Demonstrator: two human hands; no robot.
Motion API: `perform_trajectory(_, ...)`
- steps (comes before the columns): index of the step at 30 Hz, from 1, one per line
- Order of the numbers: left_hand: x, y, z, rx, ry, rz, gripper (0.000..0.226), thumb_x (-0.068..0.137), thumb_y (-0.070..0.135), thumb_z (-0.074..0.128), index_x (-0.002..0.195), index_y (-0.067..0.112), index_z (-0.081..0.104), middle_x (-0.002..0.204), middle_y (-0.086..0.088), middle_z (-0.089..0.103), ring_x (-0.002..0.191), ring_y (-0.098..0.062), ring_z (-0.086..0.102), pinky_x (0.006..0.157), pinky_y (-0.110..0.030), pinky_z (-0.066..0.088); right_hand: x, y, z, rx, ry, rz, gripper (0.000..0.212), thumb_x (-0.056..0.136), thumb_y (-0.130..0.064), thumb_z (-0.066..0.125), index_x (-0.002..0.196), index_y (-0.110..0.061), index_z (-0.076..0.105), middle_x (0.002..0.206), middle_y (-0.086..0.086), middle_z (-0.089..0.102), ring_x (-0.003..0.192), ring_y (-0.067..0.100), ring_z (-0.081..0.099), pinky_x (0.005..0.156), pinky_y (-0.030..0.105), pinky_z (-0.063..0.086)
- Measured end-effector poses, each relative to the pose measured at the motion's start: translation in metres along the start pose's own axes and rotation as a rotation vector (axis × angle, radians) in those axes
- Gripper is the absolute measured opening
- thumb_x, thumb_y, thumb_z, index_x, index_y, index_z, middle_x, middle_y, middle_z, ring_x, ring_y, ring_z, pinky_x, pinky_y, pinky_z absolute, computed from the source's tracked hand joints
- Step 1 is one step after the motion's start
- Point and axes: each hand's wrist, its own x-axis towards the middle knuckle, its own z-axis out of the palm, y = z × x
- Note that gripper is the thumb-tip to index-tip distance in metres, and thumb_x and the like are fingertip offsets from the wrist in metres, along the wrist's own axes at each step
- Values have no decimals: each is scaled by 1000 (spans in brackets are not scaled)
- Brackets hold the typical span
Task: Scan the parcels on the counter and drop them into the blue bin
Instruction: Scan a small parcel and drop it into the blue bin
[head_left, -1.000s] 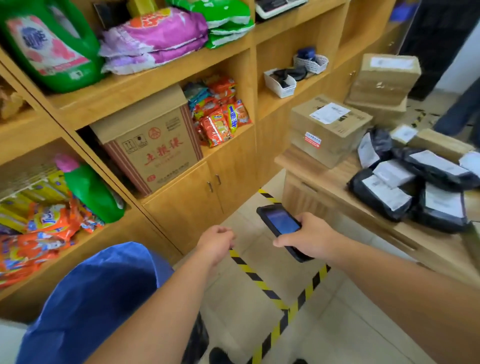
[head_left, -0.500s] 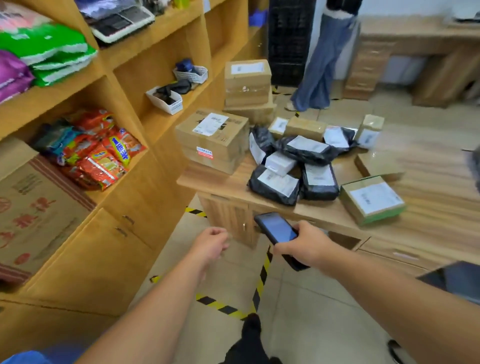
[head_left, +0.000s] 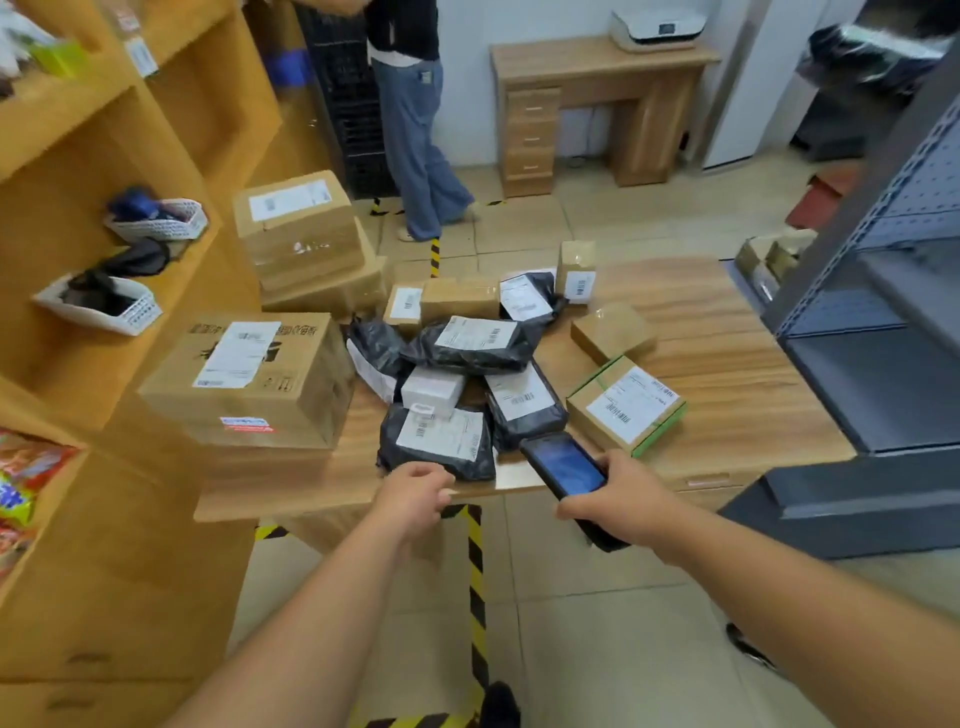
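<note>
A wooden counter (head_left: 727, 332) carries a heap of parcels: black poly bags with white labels, small cardboard boxes and larger cartons. The nearest black bag (head_left: 436, 441) lies at the counter's front edge. My left hand (head_left: 415, 493) hovers just in front of that bag, fingers loosely curled, holding nothing. My right hand (head_left: 618, 499) grips a black handheld scanner (head_left: 563, 465) whose lit screen faces up, its tip near another black bag (head_left: 524, 405). A green-edged box (head_left: 626, 405) sits to the right. The blue bin is out of view.
Wooden shelving (head_left: 104, 130) with white baskets lines the left. A big carton (head_left: 249, 379) stands on the counter's left end. A grey metal rack (head_left: 883, 338) is at the right. A person in jeans (head_left: 415, 130) stands beyond the counter. Yellow-black tape (head_left: 475, 571) marks the floor.
My view has swung right, from the shelves and blue bin to the counter. Both hands have moved closer to the parcel heap, the scanner still in my right hand.
</note>
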Motion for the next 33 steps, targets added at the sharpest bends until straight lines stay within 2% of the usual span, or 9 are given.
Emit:
perform_trajectory(3,18,22,20,30,-54,18,9,100,14,65,109,14,66,99,-8,70,90,-20,66,84,-38,59,13,4,-17,34,47,22,70,56,-45,90,114,-22,58,108,3,69,95,23,71,85,46,64)
perform_trajectory(7,32,49,56,105,-130,18,9,100,12,65,109,12,67,89,-6,67,74,-17,63,64,-29,54,28,12,-42,88,80,64,72,61,-43,91,120,-23,54,111,0,67,99,20,69,89,44,62)
perform_trajectory(10,44,63,84,164,-154,47,16,97,21,69,113,19,69,99,-6,74,90,-20,71,85,-39,62,41,21,-65,118,103,69,62,72,-38,90,118,-24,52,106,-5,64,95,15,66,83,35,58)
perform_trajectory(12,52,75,102,202,-161,76,17,96,23,70,113,22,68,107,-5,73,101,-20,73,97,-45,60,53,27,-81,106,103,67,61,74,-38,90,119,-24,51,104,-7,61,95,14,64,79,32,55)
perform_trajectory(14,57,89,122,231,-157,104,18,92,25,71,110,25,67,109,-5,71,103,-20,71,98,-45,59,67,32,-99,96,99,63,62,72,-39,91,118,-24,52,104,-7,62,99,18,65,82,34,56)
perform_trajectory(18,73,116,163,268,-131,135,29,79,35,76,106,30,69,113,-1,70,105,-21,69,101,-47,57,97,41,-140,118,69,67,46,72,-35,90,100,-29,54,102,-2,67,94,18,67,79,35,58)
perform_trajectory(22,79,138,206,322,-109,181,25,90,28,74,114,25,65,113,2,68,99,-19,66,90,-37,57,124,50,-184,108,39,90,64,60,-42,90,108,-22,54,107,3,68,95,21,69,89,44,61)
perform_trajectory(27,86,155,253,368,-55,232,31,90,26,75,119,21,63,113,3,68,94,-11,63,70,-27,47,150,63,-225,84,54,99,66,64,-42,94,114,-19,56,107,2,69,97,21,69,89,43,60)
perform_trajectory(33,107,174,286,481,-77,242,39,90,29,75,126,24,60,120,4,64,97,-7,59,67,-22,43,175,72,-249,146,30,142,62,66,-38,95,111,-20,56,107,3,69,96,23,70,91,48,61)
